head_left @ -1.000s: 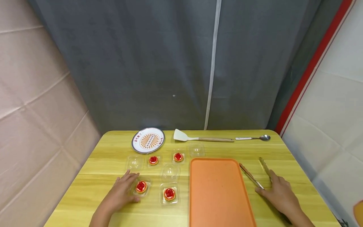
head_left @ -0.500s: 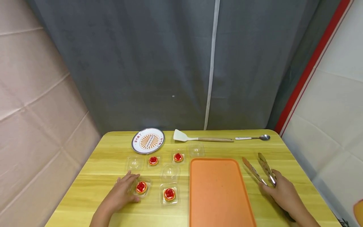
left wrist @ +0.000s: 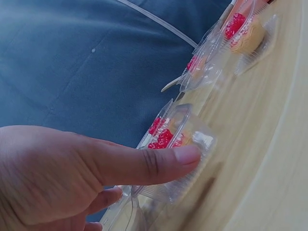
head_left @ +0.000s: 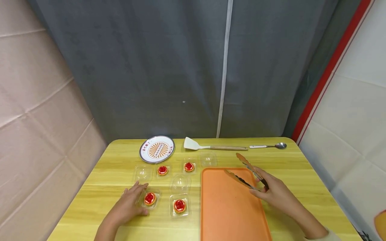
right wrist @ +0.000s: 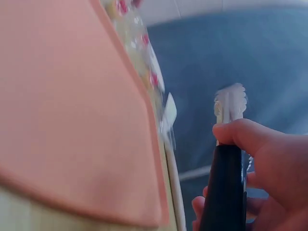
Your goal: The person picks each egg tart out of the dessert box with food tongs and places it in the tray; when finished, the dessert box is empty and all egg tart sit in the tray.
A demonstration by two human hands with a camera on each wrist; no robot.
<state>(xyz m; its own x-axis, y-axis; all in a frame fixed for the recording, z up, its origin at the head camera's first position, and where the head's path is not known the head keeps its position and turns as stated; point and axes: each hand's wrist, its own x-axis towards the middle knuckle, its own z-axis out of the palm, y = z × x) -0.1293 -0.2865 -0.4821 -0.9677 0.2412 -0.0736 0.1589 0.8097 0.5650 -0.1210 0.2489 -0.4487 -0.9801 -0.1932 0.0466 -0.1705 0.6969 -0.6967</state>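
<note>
My left hand point(head_left: 128, 202) holds the left side of a clear plastic box point(head_left: 156, 194), thumb at the near edge and fingers at the far edge. A small tart point(head_left: 149, 198) with red topping sits in that box. Up close, the left wrist view has the thumb lying across the box point(left wrist: 204, 137), partly covering the red topping. My right hand point(head_left: 272, 189) grips metal tongs point(head_left: 252, 169) by their dark handle. Their two arms are spread apart over the far right corner of the orange tray point(head_left: 230, 204), with nothing between the tips.
Another boxed tart point(head_left: 180, 206) lies right of the held one; two more stand behind, among clear open lids point(head_left: 181, 182). Along the back are a patterned plate point(head_left: 157, 149), a white spatula point(head_left: 193, 144) with a wooden handle, and a spoon point(head_left: 280, 146).
My right hand has lifted the tongs from the table right of the tray and brought them leftward over its corner. Their arms now point to the left. The left hand stays in place.
</note>
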